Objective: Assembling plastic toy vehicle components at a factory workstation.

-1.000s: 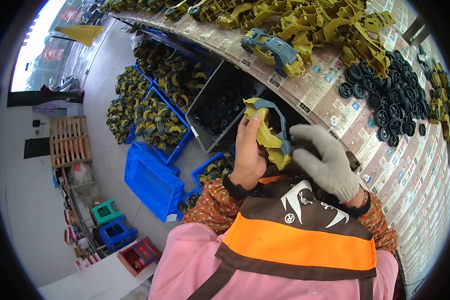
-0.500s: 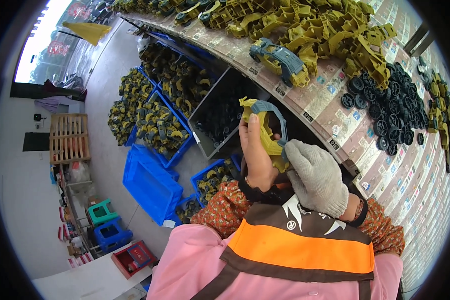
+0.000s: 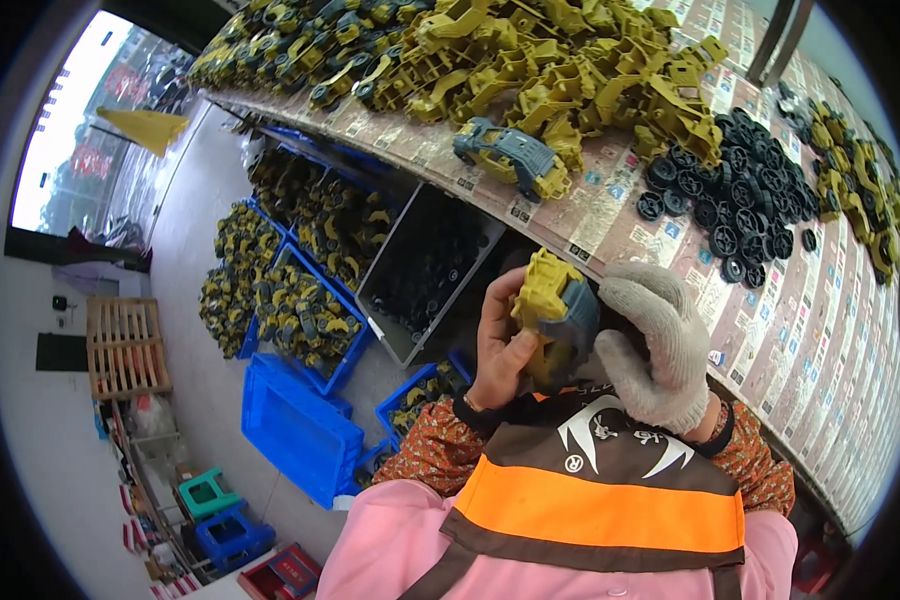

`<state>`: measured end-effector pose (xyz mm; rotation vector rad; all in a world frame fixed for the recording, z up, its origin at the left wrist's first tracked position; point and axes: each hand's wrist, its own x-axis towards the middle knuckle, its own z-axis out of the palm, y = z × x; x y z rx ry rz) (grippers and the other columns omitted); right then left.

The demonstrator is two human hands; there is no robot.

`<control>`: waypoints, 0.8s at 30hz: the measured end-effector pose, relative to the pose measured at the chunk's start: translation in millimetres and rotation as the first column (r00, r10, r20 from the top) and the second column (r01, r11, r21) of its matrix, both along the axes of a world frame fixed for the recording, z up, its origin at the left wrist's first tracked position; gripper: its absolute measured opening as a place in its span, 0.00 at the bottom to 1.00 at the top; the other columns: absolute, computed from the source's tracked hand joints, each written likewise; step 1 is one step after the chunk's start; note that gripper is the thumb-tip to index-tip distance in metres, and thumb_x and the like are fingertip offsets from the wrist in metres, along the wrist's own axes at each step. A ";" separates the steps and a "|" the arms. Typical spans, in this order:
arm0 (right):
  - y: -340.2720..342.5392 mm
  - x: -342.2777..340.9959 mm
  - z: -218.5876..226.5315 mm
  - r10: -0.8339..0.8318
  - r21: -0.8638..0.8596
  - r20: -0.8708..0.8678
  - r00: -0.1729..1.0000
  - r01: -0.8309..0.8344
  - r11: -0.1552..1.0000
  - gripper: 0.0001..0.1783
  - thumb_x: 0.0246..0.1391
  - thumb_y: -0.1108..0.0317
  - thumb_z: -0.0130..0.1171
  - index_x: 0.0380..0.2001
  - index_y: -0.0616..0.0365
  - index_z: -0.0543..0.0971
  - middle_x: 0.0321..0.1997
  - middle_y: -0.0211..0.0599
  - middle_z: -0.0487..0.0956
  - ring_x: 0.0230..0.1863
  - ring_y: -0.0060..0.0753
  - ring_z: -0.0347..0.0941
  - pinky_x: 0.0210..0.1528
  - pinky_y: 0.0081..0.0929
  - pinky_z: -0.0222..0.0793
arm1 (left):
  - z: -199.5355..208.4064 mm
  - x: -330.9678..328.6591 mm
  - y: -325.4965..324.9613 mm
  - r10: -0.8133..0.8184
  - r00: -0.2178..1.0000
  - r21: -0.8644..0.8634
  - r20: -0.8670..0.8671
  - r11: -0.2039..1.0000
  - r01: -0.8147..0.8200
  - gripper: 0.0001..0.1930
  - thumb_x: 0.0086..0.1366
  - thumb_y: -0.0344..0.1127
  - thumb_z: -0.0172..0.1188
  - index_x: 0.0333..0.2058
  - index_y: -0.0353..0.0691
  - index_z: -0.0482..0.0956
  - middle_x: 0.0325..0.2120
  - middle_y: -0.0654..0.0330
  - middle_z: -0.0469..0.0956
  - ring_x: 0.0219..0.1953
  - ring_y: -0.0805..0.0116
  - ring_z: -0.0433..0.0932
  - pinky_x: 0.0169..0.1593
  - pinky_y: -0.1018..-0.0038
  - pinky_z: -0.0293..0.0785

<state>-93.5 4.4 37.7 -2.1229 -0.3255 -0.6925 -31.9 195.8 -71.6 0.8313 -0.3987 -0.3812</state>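
Carefully gripped between thumb and fingers, a yellow-and-grey toy vehicle body (image 3: 555,310) sits in a worker's bare left hand (image 3: 503,345), just off the near edge of a table (image 3: 610,240). The right hand (image 3: 660,345), in a grey knit glove, curls beside it, thumb and fingers apart; contact cannot be told.

With the left hand apparently its only hold, a slackened thumb could drop the part beyond that edge, perhaps toward the grey crate (image 3: 455,295) below. Knit fabric may snag on moulded corners or dull the touch. A second toy vehicle (image 3: 515,155), lying close to the near edge, looks exposed to a stray sleeve.

White lettering and a graphic mark the dark panel of the apron (image 3: 610,490); small printed labels cover the table, mostly too fine to read. Red markings (image 3: 90,160) on the distant glass are illegible.
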 end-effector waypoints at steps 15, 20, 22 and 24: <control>4.9 -21.1 2.3 -0.045 0.046 -0.050 0.998 0.047 0.998 0.26 0.51 0.77 0.64 0.56 0.60 0.80 0.58 0.59 0.77 0.54 0.58 0.80 0.58 0.44 0.76 | -22.7 -5.8 7.9 -0.059 0.998 0.082 0.029 0.995 0.057 0.47 0.60 0.44 0.76 0.71 0.43 0.56 0.64 0.55 0.70 0.66 0.61 0.72 0.71 0.63 0.66; 12.0 -18.1 4.2 0.050 -0.132 -0.156 0.987 -0.071 0.989 0.24 0.55 0.69 0.64 0.56 0.60 0.80 0.59 0.57 0.77 0.57 0.59 0.77 0.60 0.45 0.74 | -23.6 -6.8 6.8 -0.066 0.998 0.092 0.017 0.994 0.064 0.49 0.59 0.47 0.77 0.71 0.43 0.57 0.64 0.55 0.71 0.67 0.62 0.72 0.70 0.63 0.67; 8.0 -19.5 1.5 0.048 -0.068 -0.153 0.987 -0.059 0.996 0.23 0.56 0.70 0.64 0.56 0.60 0.80 0.58 0.56 0.78 0.57 0.59 0.77 0.60 0.45 0.74 | -25.3 -7.4 9.5 -0.063 0.998 0.077 -0.014 0.995 0.064 0.49 0.58 0.48 0.77 0.71 0.42 0.57 0.64 0.54 0.71 0.67 0.62 0.72 0.70 0.63 0.68; 3.9 -23.6 -1.4 0.043 -0.004 -0.151 0.988 -0.044 0.999 0.23 0.56 0.71 0.64 0.56 0.60 0.79 0.58 0.56 0.78 0.57 0.58 0.77 0.60 0.44 0.73 | -30.7 -8.6 12.6 -0.075 0.995 0.069 -0.063 0.994 0.079 0.51 0.57 0.50 0.77 0.71 0.41 0.57 0.64 0.54 0.72 0.66 0.61 0.73 0.69 0.62 0.70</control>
